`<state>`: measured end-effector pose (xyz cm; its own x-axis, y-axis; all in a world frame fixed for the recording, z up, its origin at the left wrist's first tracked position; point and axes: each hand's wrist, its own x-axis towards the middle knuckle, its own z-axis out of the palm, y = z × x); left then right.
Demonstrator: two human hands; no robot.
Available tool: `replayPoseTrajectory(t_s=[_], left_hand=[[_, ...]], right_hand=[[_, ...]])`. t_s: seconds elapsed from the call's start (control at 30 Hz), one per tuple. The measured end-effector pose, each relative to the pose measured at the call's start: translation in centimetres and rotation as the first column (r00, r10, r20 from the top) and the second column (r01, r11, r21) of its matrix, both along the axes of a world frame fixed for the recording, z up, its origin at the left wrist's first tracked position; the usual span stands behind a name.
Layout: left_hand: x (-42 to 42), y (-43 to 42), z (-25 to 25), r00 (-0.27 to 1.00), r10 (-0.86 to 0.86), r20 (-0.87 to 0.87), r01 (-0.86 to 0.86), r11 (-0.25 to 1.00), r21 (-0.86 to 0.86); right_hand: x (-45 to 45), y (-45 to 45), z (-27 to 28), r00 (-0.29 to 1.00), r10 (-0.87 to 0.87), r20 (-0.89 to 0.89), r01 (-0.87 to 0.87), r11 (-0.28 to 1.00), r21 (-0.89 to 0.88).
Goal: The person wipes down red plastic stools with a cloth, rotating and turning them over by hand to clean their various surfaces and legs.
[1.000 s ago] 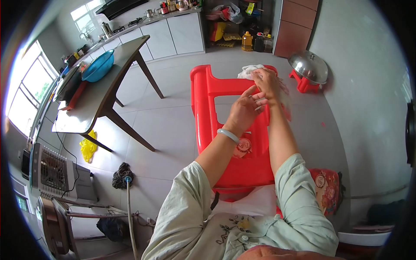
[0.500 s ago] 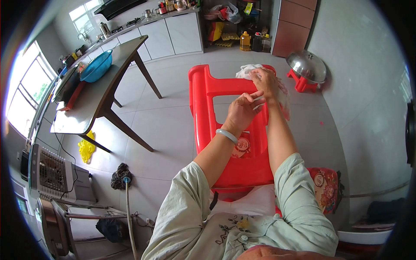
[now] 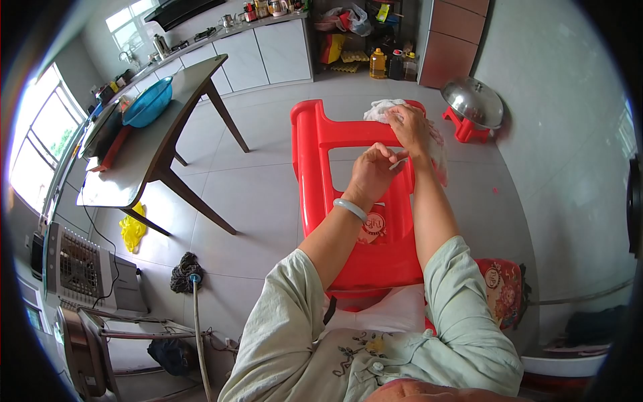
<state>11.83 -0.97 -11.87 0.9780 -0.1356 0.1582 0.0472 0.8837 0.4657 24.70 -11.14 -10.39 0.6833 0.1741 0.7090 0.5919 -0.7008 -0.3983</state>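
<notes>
A red plastic stool or chair frame [image 3: 311, 167] stands before me, with a round printed label on its lower part. My left hand [image 3: 375, 173], a pale bangle at its wrist, is raised over its opening; the fingers are curled in and I see nothing in them. Just beyond and to the right, my right hand [image 3: 410, 127] is bent at the wrist, its fingers slightly apart and loosely bent. Behind those fingers a white cloth [image 3: 382, 109] lies over the far edge of the frame. Whether the fingertips touch the cloth is unclear.
A dark-legged table [image 3: 151, 144] with a blue basin [image 3: 149, 102] stands left. A mop [image 3: 194, 276] and an air cooler [image 3: 84, 268] are lower left. At right are a domed metal lid [image 3: 472, 102] on a red stand and a patterned red bag [image 3: 499, 288].
The fingers of my left hand, spread a second ago, have curled inward. My right hand has barely moved. The whole view has shifted very slightly.
</notes>
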Motion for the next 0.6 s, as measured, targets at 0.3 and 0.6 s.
replayPoseTrajectory(t_s=[0.3, 0.6], left_hand=[[0.0, -0.5, 0.1, 0.998, 0.035, -0.055, -0.011, 0.919, 0.394], [0.8, -1.6, -2.2, 0.943, -0.108, 0.315, -0.33, -0.166, 0.929]], right_hand=[[0.3, 0.0, -0.1, 1.0, -0.002, 0.0, 0.002, 1.0, -0.011], [0.4, 0.1, -0.2, 1.0, 0.01, -0.002, -0.01, 1.0, 0.002]])
